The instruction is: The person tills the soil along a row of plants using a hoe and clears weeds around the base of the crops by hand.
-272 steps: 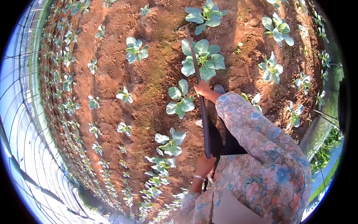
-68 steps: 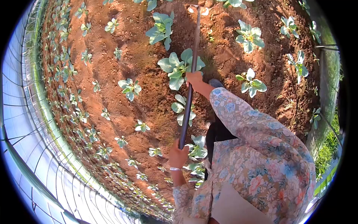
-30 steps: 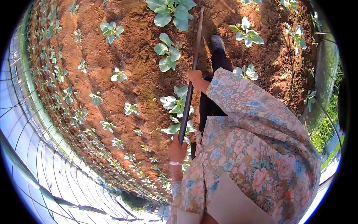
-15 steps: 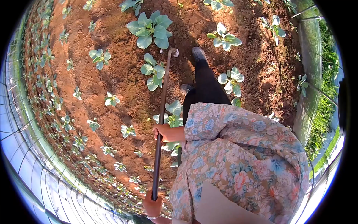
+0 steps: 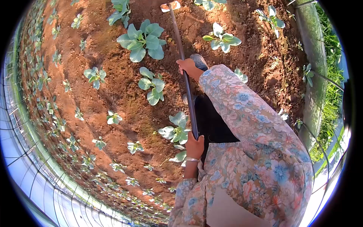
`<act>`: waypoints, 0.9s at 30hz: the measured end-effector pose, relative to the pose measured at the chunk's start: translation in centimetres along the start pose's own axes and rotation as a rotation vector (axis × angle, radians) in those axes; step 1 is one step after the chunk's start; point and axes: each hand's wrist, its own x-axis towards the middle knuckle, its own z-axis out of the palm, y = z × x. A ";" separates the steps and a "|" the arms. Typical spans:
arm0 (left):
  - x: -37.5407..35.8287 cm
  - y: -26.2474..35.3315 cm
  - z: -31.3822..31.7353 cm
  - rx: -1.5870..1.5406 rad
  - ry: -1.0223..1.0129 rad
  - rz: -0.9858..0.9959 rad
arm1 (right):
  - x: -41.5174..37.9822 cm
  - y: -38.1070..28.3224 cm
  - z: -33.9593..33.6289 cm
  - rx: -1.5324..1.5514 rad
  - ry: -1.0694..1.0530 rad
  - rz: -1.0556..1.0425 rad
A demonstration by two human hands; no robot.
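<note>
Both my hands are wrapped round the long dark handle of a hoe. My left hand, with a pale bracelet at the wrist, grips the butt end close to my body. Farther along the handle, my right hand is closed round it above my shoe. The hoe's blade is out at the top of the view, catching bright light against the soil. A large leafy plant grows left of the handle, and a smaller one stands nearer to me.
Rows of young leafy plants fill the reddish-brown soil on the left. Another plant grows right of the hoe. Along the right side run a pale sheet border and grass, with thin wires or poles crossing.
The hoe has swung forward, its blade moving up and away from beside the large plant. Both hands have moved up and right with it, still on the handle.
</note>
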 end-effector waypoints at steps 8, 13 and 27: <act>-7.8 -6.9 -3.3 0.033 -0.396 -0.072 | -10.5 7.6 -1.1 0.053 0.108 0.254; -13.0 -13.0 -4.5 -0.095 -0.417 0.107 | -16.2 10.2 -1.2 0.063 0.223 0.344; -7.9 -2.9 -5.9 0.205 -0.127 -0.088 | -9.3 4.1 4.5 0.449 -0.179 0.241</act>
